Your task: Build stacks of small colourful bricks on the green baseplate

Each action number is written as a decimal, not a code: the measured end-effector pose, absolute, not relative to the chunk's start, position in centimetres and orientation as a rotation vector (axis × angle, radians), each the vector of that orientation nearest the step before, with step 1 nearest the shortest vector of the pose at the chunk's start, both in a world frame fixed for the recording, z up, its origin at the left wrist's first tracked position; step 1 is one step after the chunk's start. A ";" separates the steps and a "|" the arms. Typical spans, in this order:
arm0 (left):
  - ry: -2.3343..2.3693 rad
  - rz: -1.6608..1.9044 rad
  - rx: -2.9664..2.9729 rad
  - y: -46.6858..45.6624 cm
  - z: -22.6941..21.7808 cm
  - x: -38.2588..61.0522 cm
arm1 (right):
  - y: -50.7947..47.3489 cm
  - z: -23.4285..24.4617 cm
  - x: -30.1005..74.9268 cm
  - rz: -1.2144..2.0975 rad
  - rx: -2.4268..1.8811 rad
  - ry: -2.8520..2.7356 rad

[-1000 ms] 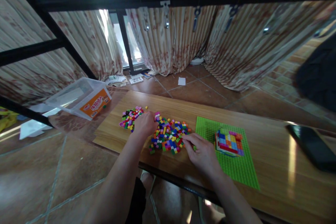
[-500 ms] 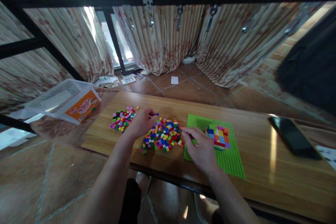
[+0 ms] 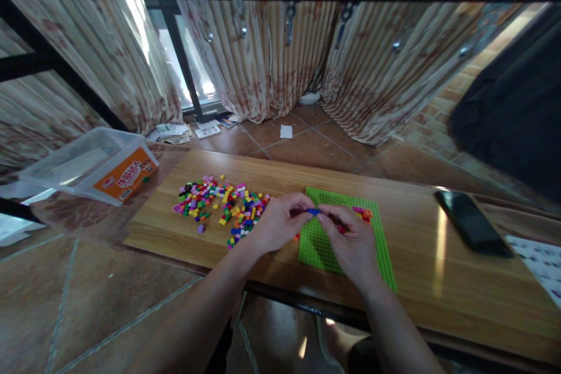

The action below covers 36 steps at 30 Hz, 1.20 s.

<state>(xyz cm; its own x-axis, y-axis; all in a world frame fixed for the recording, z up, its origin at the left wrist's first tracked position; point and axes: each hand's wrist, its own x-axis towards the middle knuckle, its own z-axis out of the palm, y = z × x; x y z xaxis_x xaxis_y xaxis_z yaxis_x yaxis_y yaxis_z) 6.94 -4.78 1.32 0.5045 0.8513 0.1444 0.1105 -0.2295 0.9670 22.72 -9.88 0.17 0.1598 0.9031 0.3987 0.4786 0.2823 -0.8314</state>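
Note:
A small blue toy brick (image 3: 313,211) is pinched between the fingertips of both hands. My left hand (image 3: 280,221) grips its left end, above the left edge of the green baseplate (image 3: 318,245). At its right end, my right hand (image 3: 352,236) closes thumb and forefinger on it over the baseplate. Behind my right hand, part of a colourful brick build (image 3: 364,214) shows on the plate; the rest is hidden. Left of my hands lies a pile of loose mixed bricks (image 3: 248,210), partly covered by my left hand and forearm.
Another heap of bricks (image 3: 197,196) lies farther left on the wooden table (image 3: 407,245). A clear plastic box (image 3: 87,166) with an orange label stands beyond the table's left end. A black phone (image 3: 471,223) and a patterned sheet (image 3: 537,263) lie at the right.
My left hand has moved right from above the pile with the blue brick and met my right hand over the baseplate. The view has shifted slightly.

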 end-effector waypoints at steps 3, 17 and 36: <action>0.834 0.918 1.662 -5.2 1.4 7.9 | -10.1 0.4 23.6 0.484 -1.351 -1.573; 1.074 0.889 1.854 -5.5 0.0 10.8 | -10.5 0.4 31.4 0.150 -1.613 -1.366; 0.903 0.747 2.118 -6.0 -1.7 12.4 | -9.8 -1.5 31.1 0.200 -1.592 -1.444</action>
<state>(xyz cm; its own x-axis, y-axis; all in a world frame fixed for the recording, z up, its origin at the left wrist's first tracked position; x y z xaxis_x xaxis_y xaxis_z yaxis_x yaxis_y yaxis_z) 12.35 -6.01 -1.68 0.5898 0.7752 0.2265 0.3676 -0.5074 0.7794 31.08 -9.81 -1.51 0.2907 0.8441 0.4504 0.6896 0.1415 -0.7102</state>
